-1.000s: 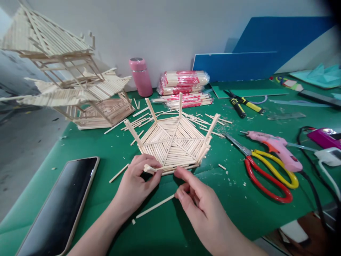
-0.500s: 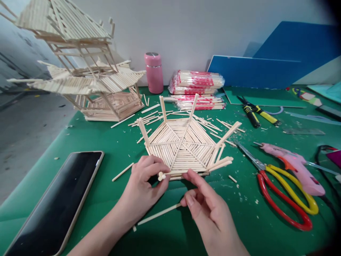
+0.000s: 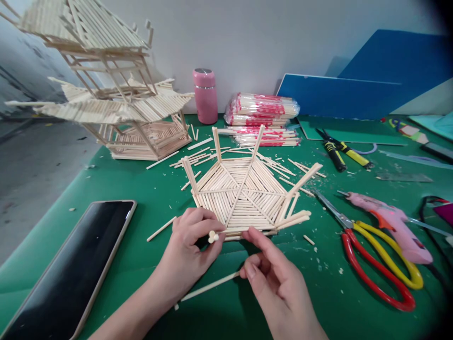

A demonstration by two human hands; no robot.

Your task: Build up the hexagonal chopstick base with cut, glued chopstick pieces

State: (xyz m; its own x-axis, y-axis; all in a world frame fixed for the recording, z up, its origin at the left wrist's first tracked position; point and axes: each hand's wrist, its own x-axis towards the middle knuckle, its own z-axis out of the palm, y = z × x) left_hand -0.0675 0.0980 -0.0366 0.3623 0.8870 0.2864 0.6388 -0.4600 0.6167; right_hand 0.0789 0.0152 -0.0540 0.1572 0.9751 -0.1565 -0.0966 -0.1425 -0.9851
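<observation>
From my end, the hexagonal stick base sits mid-dial. My left hand grasps its corner post at seven o'clock, fingers hiding the foot. My right hand rests an index fingertip on the near edge; whether it also pinches the loose stick, I can't tell. At ten, the stick tower is cropped.

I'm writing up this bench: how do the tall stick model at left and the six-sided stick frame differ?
The tall stick model rises in tiers with slatted roofs; the six-sided stick frame is low and roofless, a platform with posts. Neither hand touches the model, whereas the left hand grips a post at the frame's near edge. Both are built of thin pale sticks and stand on the green table.
</observation>
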